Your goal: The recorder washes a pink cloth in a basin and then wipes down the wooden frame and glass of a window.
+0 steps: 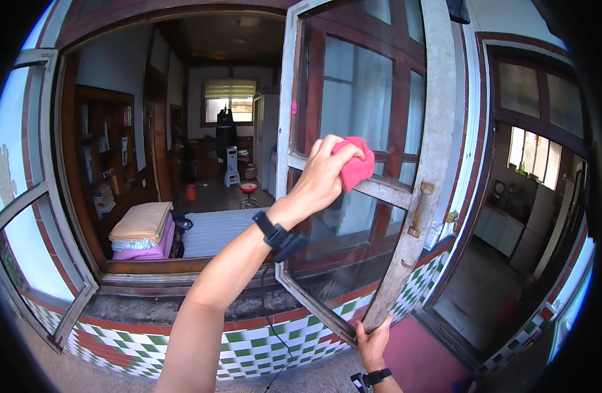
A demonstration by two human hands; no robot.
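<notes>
My left hand (320, 172) grips a bunched pink cloth (356, 167) over the middle rail (387, 191) of an open casement window sash. The cloth covers part of that rail and the lower edge of the upper glass pane (357, 93). Below lies the lower glass pane (350, 250), with faint smears and reflections. My right hand (373, 344) clasps the sash's bottom outer corner, thumb on one side and fingers on the other. The sash's wooden frame (436, 113) has worn, pale paint. A rusty pull handle (421, 210) is fixed on its outer stile.
A second open sash (47, 196) stands at left. Past the sill (148, 309) are a bed (217, 233) and folded bedding (141, 228). A black cable (276, 324) hangs down the green-and-white tiled wall (251, 349). At right is an open doorway (497, 275).
</notes>
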